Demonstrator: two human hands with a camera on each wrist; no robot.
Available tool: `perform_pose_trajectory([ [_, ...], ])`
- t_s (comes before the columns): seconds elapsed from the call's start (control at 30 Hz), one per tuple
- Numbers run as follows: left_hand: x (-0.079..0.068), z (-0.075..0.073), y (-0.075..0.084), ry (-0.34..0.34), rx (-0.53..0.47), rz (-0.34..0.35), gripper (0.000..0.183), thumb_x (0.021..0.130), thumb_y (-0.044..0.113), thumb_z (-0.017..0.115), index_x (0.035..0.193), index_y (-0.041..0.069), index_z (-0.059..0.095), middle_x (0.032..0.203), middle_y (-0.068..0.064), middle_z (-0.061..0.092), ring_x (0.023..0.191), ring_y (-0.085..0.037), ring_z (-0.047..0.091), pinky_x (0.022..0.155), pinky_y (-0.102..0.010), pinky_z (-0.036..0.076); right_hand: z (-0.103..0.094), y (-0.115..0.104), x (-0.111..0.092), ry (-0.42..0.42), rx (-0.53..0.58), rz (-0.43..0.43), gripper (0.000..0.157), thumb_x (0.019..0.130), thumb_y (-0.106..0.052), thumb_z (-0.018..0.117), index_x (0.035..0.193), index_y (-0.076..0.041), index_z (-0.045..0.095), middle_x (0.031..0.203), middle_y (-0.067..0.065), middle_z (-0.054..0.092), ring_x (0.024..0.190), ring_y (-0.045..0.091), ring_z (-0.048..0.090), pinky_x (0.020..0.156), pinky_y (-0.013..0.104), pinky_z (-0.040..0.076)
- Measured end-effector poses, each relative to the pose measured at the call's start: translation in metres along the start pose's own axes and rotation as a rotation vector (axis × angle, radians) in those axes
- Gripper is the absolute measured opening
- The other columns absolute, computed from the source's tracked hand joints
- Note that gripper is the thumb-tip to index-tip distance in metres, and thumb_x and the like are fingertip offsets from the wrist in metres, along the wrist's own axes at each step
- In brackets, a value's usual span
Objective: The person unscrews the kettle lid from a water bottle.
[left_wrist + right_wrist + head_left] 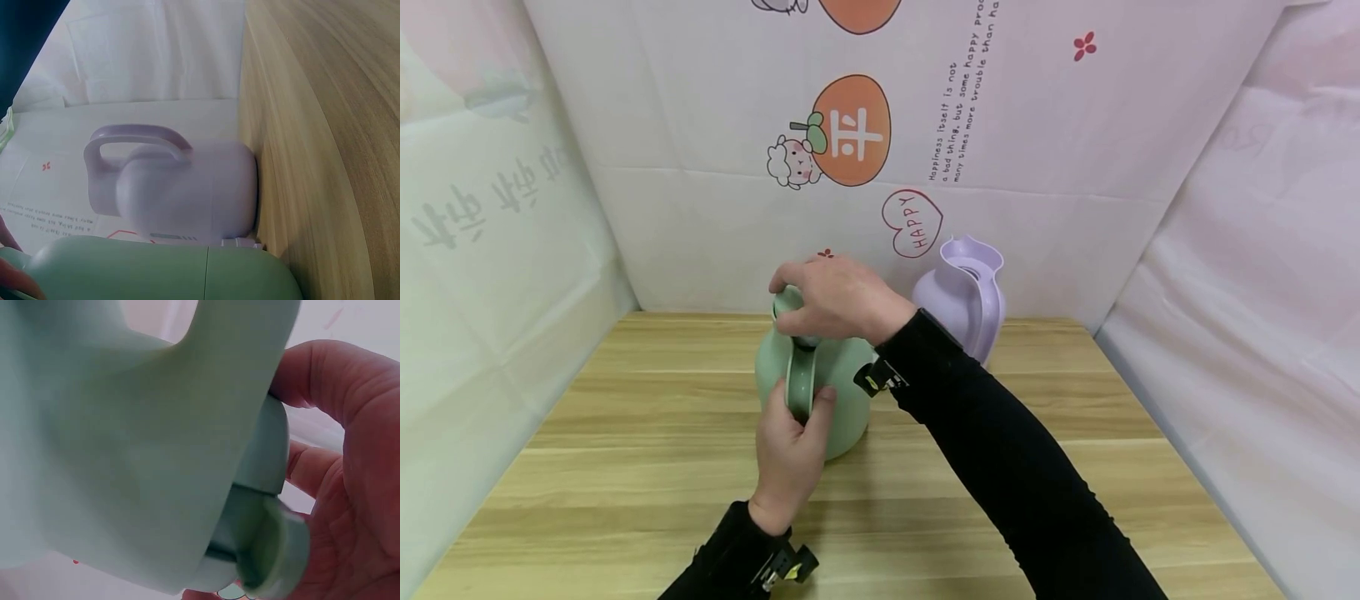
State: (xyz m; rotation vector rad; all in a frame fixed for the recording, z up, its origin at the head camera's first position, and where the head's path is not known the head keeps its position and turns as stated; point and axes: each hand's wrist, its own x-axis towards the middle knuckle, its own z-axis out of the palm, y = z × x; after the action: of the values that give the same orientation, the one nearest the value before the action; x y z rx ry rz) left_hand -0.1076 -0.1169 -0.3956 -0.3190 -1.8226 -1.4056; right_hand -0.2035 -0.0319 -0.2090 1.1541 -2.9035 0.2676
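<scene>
A sage-green jug [846, 400] stands on the table with its loop handle [801, 383] towards me. My left hand [790, 454] grips that handle, thumb on its right side. Over the jug's mouth, my right hand [842, 300] has its thumb and fingers curled round the green lid [262, 459]. A short hollow green piece [275, 553] juts out beside the lid in the right wrist view. My palm covers much of the mouth in the head view. In the left wrist view only the jug's side and a bit of hand show at the bottom.
A lilac jug [951, 304] of like shape stands behind and to the right, partly hidden by my right forearm. The wood-grain table [625, 467] ends at a printed white backdrop [715, 233]. White sheets [1247, 275] hang at both sides.
</scene>
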Motion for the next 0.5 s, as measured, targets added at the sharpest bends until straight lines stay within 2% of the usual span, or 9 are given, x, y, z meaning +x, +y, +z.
perform_pose_trajectory([
  [0.27, 0.0013, -0.0008, 0.0013, -0.017, -0.02, 0.014, 0.011, 0.099, 0.003, 0.067, 0.103, 0.003, 0.057, 0.071, 0.003, 0.033, 0.062, -0.009, 0.033, 0.058, -0.028, 0.034, 0.0009, -0.0001, 0.001, -0.014, 0.026, -0.021, 0.044, 0.089, -0.033, 0.063, 0.133, -0.031, 0.064, 0.12, -0.008, 0.065, 0.104, 0.013, 0.054, 0.082, 0.031, 0.046],
  [0.5, 0.0014, -0.0011, 0.0014, -0.014, -0.009, 0.017, 0.011, 0.099, 0.003, 0.068, 0.103, 0.003, 0.058, 0.071, 0.003, 0.035, 0.062, -0.009, 0.035, 0.059, -0.026, 0.034, 0.0024, -0.001, 0.003, -0.013, 0.035, -0.058, 0.038, 0.09, -0.028, 0.063, 0.127, -0.03, 0.066, 0.115, -0.009, 0.066, 0.098, 0.01, 0.055, 0.077, 0.03, 0.047],
])
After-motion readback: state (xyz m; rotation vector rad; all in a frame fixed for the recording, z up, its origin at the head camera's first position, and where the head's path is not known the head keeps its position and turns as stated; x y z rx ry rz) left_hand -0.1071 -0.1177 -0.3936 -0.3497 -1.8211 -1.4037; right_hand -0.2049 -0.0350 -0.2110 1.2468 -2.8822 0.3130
